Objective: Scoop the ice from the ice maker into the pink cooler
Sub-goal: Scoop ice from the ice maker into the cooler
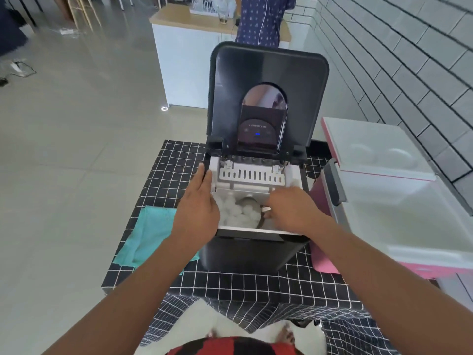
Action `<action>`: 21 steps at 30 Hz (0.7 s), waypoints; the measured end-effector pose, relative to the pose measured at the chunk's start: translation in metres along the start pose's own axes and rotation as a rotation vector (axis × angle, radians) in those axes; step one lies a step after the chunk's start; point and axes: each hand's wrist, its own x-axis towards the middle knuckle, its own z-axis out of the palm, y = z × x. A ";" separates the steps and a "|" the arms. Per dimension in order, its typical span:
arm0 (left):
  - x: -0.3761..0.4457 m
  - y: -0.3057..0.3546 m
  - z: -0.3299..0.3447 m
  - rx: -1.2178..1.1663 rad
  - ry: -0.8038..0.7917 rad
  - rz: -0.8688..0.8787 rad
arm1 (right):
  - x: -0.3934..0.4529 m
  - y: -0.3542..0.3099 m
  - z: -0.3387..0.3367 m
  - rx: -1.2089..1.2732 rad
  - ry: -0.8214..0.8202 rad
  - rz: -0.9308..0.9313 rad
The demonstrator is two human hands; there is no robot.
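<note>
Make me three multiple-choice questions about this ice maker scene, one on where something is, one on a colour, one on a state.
1. Where is the teal cloth?
A. left of the black ice maker
B. inside the pink cooler
C. on the raised lid

2. What colour is the indicator light?
A. red
B. blue
C. green

3. What is the right hand doing?
A. resting flat
B. hanging idle
C. gripping the metal scoop among the ice cubes

Answers: 1 A, it lies on the checked tablecloth there; 2 B, it glows blue; 3 C, fingers curl at the handle.
</note>
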 end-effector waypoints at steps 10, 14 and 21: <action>-0.001 -0.003 0.000 -0.070 -0.008 -0.007 | 0.000 -0.010 0.006 0.164 0.016 0.077; -0.002 -0.004 0.001 -0.073 0.004 -0.002 | -0.008 -0.003 0.005 0.124 0.057 0.094; -0.001 -0.001 0.000 -0.073 -0.008 -0.028 | -0.031 -0.002 0.010 0.108 0.176 0.237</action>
